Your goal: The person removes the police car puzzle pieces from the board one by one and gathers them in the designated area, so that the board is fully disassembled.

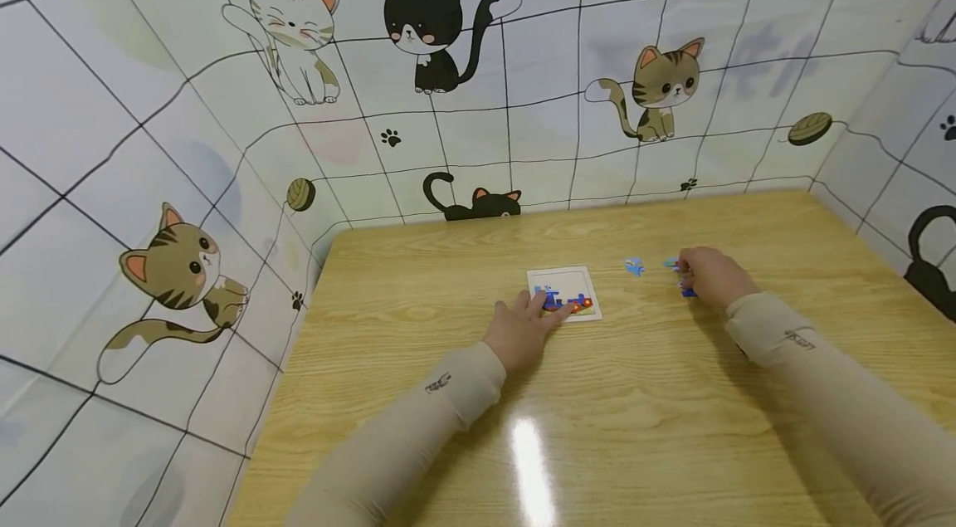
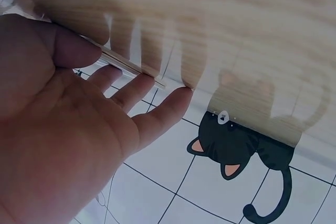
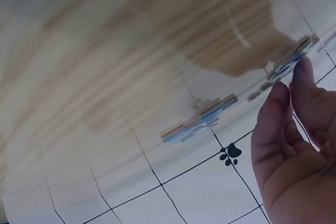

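Note:
A small square jigsaw board (image 1: 565,271) with a white frame lies on the table. Blue, red and yellow puzzle pieces (image 1: 569,302) fill its lower part. My left hand (image 1: 519,332) rests over the board's lower left, fingers spread and touching it; in the left wrist view the fingers (image 2: 165,106) reach along the board's thin edge. To the right, my right hand (image 1: 715,278) pinches a puzzle piece (image 1: 671,263) between thumb and fingertips, low over the table. Another blue piece (image 1: 687,291) lies just under that hand. One loose light-blue piece (image 1: 634,266) sits between board and right hand.
The wooden table (image 1: 418,278) has a glossy top with a bright reflection near the front. Walls covered in cat-patterned sheeting (image 1: 545,112) stand behind it and at both sides.

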The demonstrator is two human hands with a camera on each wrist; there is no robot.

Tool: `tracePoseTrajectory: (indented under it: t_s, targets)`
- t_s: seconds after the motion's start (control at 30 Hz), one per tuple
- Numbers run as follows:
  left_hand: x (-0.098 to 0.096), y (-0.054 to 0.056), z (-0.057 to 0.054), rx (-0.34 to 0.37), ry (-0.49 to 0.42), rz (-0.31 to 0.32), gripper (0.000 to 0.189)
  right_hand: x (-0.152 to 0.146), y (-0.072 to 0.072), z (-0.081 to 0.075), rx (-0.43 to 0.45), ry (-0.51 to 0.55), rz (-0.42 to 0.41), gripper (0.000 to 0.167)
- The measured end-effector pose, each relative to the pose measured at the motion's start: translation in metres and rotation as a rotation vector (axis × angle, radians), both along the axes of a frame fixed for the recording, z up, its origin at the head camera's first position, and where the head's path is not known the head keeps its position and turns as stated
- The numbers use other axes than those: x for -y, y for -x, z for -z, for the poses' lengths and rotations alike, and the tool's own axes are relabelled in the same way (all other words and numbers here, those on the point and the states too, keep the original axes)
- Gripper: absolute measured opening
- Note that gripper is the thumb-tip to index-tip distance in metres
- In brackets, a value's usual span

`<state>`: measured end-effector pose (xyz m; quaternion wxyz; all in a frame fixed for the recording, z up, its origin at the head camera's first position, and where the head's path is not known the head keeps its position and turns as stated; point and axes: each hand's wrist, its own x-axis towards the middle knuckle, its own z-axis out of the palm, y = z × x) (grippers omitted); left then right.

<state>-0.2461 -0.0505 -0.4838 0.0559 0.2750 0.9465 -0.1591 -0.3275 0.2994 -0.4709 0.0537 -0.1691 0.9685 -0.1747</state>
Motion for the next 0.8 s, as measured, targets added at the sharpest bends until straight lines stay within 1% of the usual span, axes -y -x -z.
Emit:
tracePoseTrajectory:
  t_s: [0.13, 0.3, 0.43, 0.53, 0.6, 0.67, 0.73, 0.8]
  targets:
    - [-0.001, 0.000, -0.002, 0.006, 0.002, 0.005, 0.065, 0.011, -0.004, -0.005, -0.026, 0.003, -0.014, 0.012]
    - [-0.001, 0.001, 0.000, 0.007, 0.018, -0.004, 0.065, 0.050, -0.005, -0.014, -0.014, 0.087, -0.052, 0.017]
    - [0.000, -0.001, -0.001, -0.003, 0.019, -0.005, 0.066, 0.087, -0.004, -0.012, -0.019, 0.162, -0.162, 0.017]
    - [-0.001, -0.002, -0.001, -0.021, 0.022, 0.006, 0.065, 0.112, -0.008, -0.010, -0.007, 0.182, -0.285, 0.020]
    - [-0.001, -0.002, 0.000, -0.032, 0.025, 0.016, 0.065, 0.124, -0.012, -0.011, 0.026, 0.164, -0.357, 0.024]
    - [-0.002, -0.001, 0.001, -0.038, 0.030, 0.019, 0.064, 0.133, -0.016, -0.012, 0.031, 0.123, -0.420, 0.025]
    - [-0.002, 0.000, 0.002, -0.048, 0.039, 0.021, 0.063, 0.138, -0.019, -0.011, 0.016, 0.084, -0.443, 0.024]
    - [-0.001, 0.002, 0.004, -0.054, 0.050, 0.021, 0.063, 0.141, -0.021, -0.010, -0.020, 0.060, -0.451, 0.020]
